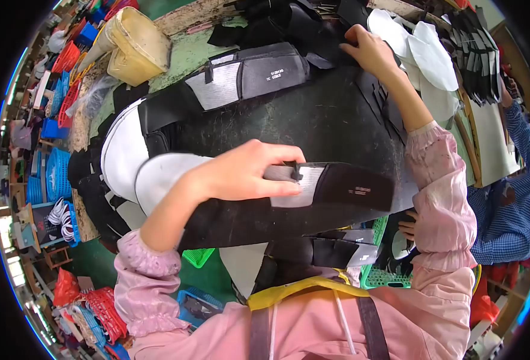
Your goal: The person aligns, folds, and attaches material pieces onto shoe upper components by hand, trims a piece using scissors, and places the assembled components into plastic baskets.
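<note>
My left hand is closed on a black-and-white shoe-upper piece, with thumb and fingers about its pale ribbed part. Small printed marks show on the piece's black end. My right hand reaches to the far side of the work surface, over loose black cut pieces. Its thumb and forefinger are apart, and I see nothing between them. A similar upper piece with white print lies beyond my left hand. White rounded parts rest at the left.
A stained yellowish tub stands at the far left. White cut pieces and a bundle of black strips lie at the far right. More upper pieces are near my lap, above a green basket. A person in a checked shirt is at right.
</note>
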Demonstrator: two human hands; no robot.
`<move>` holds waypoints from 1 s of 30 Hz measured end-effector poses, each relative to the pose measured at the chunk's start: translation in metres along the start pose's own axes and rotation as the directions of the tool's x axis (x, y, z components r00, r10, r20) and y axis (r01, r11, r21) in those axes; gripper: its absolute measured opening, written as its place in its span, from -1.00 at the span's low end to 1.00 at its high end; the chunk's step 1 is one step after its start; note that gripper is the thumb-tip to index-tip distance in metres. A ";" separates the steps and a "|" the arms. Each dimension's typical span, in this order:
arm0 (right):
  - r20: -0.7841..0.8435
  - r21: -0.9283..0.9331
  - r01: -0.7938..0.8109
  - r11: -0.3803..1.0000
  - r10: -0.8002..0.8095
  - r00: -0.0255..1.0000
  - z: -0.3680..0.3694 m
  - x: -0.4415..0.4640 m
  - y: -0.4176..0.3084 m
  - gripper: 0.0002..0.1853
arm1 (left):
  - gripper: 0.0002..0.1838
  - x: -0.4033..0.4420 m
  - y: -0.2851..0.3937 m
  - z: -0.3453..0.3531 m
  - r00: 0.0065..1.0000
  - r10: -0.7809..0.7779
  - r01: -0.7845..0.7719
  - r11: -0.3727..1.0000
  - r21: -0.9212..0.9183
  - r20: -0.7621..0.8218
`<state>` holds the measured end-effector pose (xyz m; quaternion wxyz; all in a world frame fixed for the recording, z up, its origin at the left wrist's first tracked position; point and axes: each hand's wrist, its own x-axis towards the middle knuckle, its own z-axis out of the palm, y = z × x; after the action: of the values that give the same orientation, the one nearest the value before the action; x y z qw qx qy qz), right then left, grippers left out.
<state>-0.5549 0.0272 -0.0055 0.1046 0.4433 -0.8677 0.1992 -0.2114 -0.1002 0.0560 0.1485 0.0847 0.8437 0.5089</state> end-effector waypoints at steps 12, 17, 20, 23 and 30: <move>0.073 0.030 -0.082 0.996 0.079 0.994 0.010 0.016 0.010 -0.60 | -0.69 0.010 -0.014 0.051 0.959 -0.036 0.139 0.923 0.358 -0.280; 0.070 0.256 -0.045 0.966 0.028 0.997 -0.059 -0.003 -0.013 -0.74 | -0.71 0.003 -0.014 0.050 0.956 -0.041 0.145 0.926 0.348 -0.289; 0.212 0.635 -0.260 0.727 0.160 0.964 -0.069 -0.033 0.012 -0.64 | -0.71 0.005 -0.013 0.045 0.915 0.111 0.076 0.896 0.437 -0.387; 0.557 0.723 -0.599 0.346 0.221 0.800 -0.092 -0.094 -0.031 -0.77 | -0.71 0.019 -0.018 0.028 0.862 0.101 0.102 0.925 0.366 -0.496; 0.618 0.785 -0.614 0.085 -0.021 0.786 -0.084 -0.154 -0.054 -0.78 | -0.61 0.063 -0.001 0.027 0.890 -0.264 0.061 0.877 -0.476 -0.372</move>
<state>-0.4205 0.1480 0.0288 -0.4694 0.2385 -0.5946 0.6076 -0.2613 -0.0594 0.0327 0.0197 -0.1382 0.7179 0.6820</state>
